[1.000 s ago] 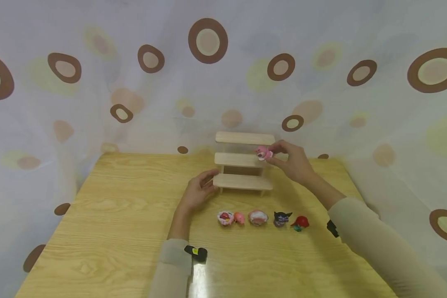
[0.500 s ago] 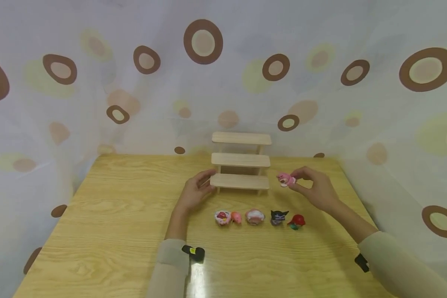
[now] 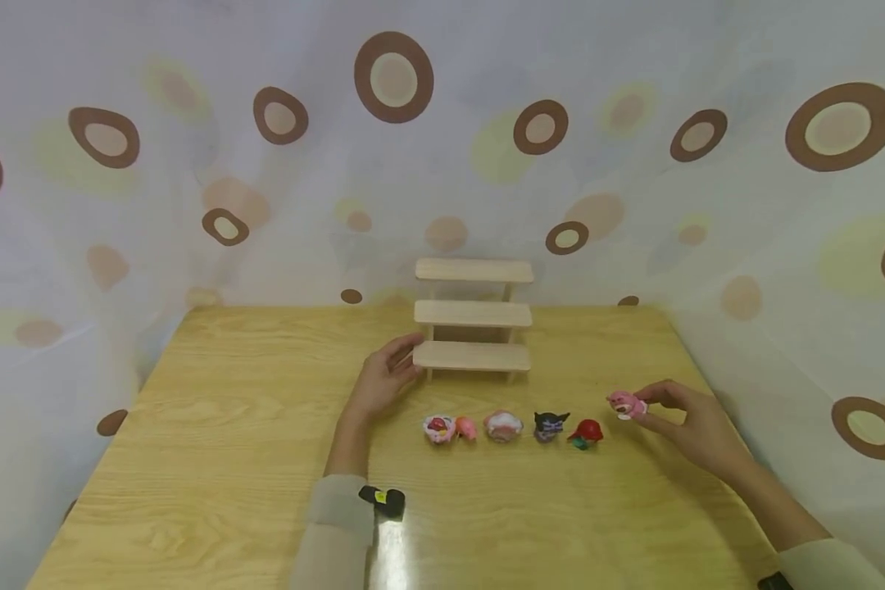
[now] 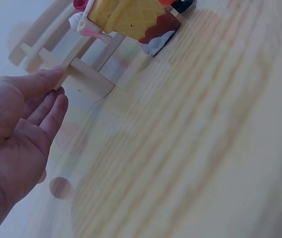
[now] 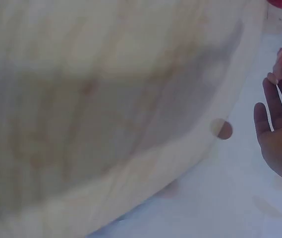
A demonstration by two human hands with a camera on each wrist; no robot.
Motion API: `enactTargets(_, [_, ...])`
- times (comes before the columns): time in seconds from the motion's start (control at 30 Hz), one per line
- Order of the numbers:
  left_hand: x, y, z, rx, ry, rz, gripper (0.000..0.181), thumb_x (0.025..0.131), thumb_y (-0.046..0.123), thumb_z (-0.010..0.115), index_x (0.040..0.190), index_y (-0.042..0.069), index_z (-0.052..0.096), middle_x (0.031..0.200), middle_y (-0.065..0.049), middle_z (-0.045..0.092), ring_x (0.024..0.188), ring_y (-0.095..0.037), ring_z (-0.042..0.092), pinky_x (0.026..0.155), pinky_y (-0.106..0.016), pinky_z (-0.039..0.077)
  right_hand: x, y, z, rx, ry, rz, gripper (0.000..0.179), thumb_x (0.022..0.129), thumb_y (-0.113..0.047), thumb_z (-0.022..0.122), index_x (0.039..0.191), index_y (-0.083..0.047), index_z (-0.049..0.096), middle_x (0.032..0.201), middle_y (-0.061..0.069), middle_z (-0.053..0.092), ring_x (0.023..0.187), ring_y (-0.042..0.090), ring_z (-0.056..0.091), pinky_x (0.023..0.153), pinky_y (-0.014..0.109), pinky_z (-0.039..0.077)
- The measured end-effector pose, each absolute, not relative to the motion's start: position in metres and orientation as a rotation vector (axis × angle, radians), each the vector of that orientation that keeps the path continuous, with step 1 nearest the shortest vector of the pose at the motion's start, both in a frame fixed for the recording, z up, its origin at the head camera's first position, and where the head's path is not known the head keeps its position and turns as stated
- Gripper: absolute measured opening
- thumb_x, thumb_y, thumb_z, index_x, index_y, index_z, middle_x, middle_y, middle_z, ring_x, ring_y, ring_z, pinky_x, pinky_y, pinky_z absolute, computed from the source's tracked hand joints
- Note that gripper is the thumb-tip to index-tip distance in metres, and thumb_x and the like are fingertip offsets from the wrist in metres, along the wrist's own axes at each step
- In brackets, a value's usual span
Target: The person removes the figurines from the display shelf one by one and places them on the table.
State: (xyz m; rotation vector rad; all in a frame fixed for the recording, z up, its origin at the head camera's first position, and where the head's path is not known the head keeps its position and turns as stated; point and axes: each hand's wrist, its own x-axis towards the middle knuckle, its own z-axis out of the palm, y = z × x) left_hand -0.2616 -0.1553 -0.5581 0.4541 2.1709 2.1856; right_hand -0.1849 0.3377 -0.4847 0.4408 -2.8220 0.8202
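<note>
A three-tier wooden display stand [image 3: 472,356] stands toward the back of the table. My left hand [image 3: 386,381] holds the left end of its lowest tier; in the left wrist view the thumb lies on the board, with fingers curled beneath. Out to the right, my right hand [image 3: 696,426] pinches a pink-and-white bear figurine [image 3: 625,404] between thumb and fingertips. The bear sits right of a row of small figurines: a pink-and-white one [image 3: 439,428], an orange-pink one [image 3: 466,428], a white-and-pink one [image 3: 503,425], a black-eared one [image 3: 550,426], and a red-capped one [image 3: 587,433].
The wood-grain table [image 3: 229,459] is backed by a pale curtain [image 3: 302,188] with brown-ringed dots. In the left wrist view, a waffle-patterned figurine [image 4: 136,22] stands in front of the stand. Black straps are on both sleeves.
My right hand has carried the bear figurine from in front of the middle tier down and to the right, past the row. My left hand stays at the stand; the head view shifts slightly.
</note>
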Motion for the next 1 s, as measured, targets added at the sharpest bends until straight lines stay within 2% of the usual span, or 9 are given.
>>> enactTargets(0.1, [-0.261, -0.157, -0.556, 0.444, 2.188, 2.18, 0.055, 0.1, -0.004, 0.067, 0.152, 0.002, 0.052, 0.16, -0.012, 0.051, 0.153, -0.026, 0.042, 0.121, -0.027, 0.043, -0.176, 0.347, -0.489, 0.392, -2.892, 0.86, 0.023, 0.096, -0.03, 0.081, 0.116, -0.021, 0.073, 0.117, 0.005, 0.077, 0.115, 0.044, 0.067, 0.091, 0.069, 0.058])
enactTargets(0.17, [-0.261, -0.158, -0.556, 0.428, 2.192, 2.178, 0.055, 0.1, -0.004, 0.067, 0.152, 0.002, 0.052, 0.159, -0.011, 0.052, 0.153, -0.026, 0.042, 0.121, -0.028, 0.043, -0.172, 0.35, -0.493, 0.357, -2.931, 0.873, 0.023, 0.097, -0.033, 0.08, 0.116, -0.022, 0.073, 0.119, 0.006, 0.076, 0.116, 0.046, 0.067, 0.09, 0.069, 0.058])
enactTargets(0.27, [-0.259, -0.16, -0.555, 0.423, 2.185, 2.177, 0.055, 0.1, -0.004, 0.067, 0.152, 0.001, 0.051, 0.16, -0.012, 0.051, 0.153, -0.027, 0.041, 0.122, -0.03, 0.043, -0.167, 0.351, -0.5, 0.333, -2.937, 0.871, 0.023, 0.095, -0.034, 0.081, 0.115, -0.024, 0.074, 0.118, 0.004, 0.077, 0.115, 0.039, 0.067, 0.091, 0.059, 0.06])
enactTargets(0.33, [-0.258, -0.16, -0.556, 0.413, 2.172, 2.183, 0.055, 0.1, -0.004, 0.067, 0.152, 0.002, 0.051, 0.16, -0.012, 0.051, 0.153, -0.026, 0.041, 0.122, -0.03, 0.043, -0.164, 0.35, -0.505, 0.332, -2.923, 0.861, 0.023, 0.094, -0.032, 0.083, 0.114, -0.025, 0.074, 0.117, 0.001, 0.077, 0.114, 0.026, 0.069, 0.093, 0.045, 0.06])
enactTargets(0.43, [-0.257, -0.159, -0.556, 0.413, 2.169, 2.187, 0.055, 0.1, -0.004, 0.067, 0.152, 0.001, 0.051, 0.16, -0.012, 0.051, 0.153, -0.027, 0.041, 0.122, -0.03, 0.043, -0.159, 0.349, -0.51, 0.349, -2.92, 0.852, 0.023, 0.092, -0.031, 0.085, 0.112, -0.028, 0.075, 0.114, -0.003, 0.078, 0.112, 0.008, 0.066, 0.092, 0.032, 0.057])
enactTargets(0.5, [-0.257, -0.158, -0.557, 0.413, 2.162, 2.198, 0.055, 0.099, -0.005, 0.067, 0.152, 0.001, 0.052, 0.159, -0.012, 0.052, 0.153, -0.027, 0.042, 0.122, -0.029, 0.043, -0.156, 0.349, -0.512, 0.395, -2.93, 0.872, 0.023, 0.093, -0.029, 0.084, 0.114, -0.026, 0.074, 0.115, 0.0, 0.078, 0.11, 0.009, 0.068, 0.089, 0.029, 0.059])
enactTargets(0.67, [-0.258, -0.153, -0.557, 0.426, 2.165, 2.206, 0.055, 0.1, -0.007, 0.066, 0.152, 0.0, 0.051, 0.16, -0.014, 0.051, 0.153, -0.028, 0.042, 0.123, -0.031, 0.042, -0.154, 0.349, -0.514, 0.485, -2.914, 0.924, 0.023, 0.094, -0.018, 0.083, 0.114, -0.019, 0.072, 0.114, 0.004, 0.077, 0.106, 0.02, 0.073, 0.084, 0.021, 0.063])
enactTargets(0.87, [-0.259, -0.154, -0.555, 0.44, 2.197, 2.156, 0.055, 0.1, -0.007, 0.065, 0.153, 0.0, 0.051, 0.16, -0.014, 0.05, 0.153, -0.027, 0.042, 0.123, -0.03, 0.043, -0.155, 0.351, -0.515, 0.596, -2.88, 0.956, 0.036, 0.09, -0.011, 0.086, 0.122, -0.014, 0.07, 0.118, 0.004, 0.076, 0.113, 0.008, 0.067, 0.091, 0.014, 0.058])
enactTargets(1.0, [-0.259, -0.16, -0.552, 0.477, 2.253, 2.073, 0.054, 0.104, 0.0, 0.063, 0.156, -0.001, 0.046, 0.163, -0.017, 0.045, 0.154, -0.032, 0.038, 0.125, -0.037, 0.04, -0.159, 0.35, -0.507, 0.732, -2.87, 1.01, 0.051, 0.088, -0.008, 0.086, 0.134, -0.008, 0.064, 0.129, 0.012, 0.07, 0.123, 0.002, 0.06, 0.099, 0.007, 0.049])
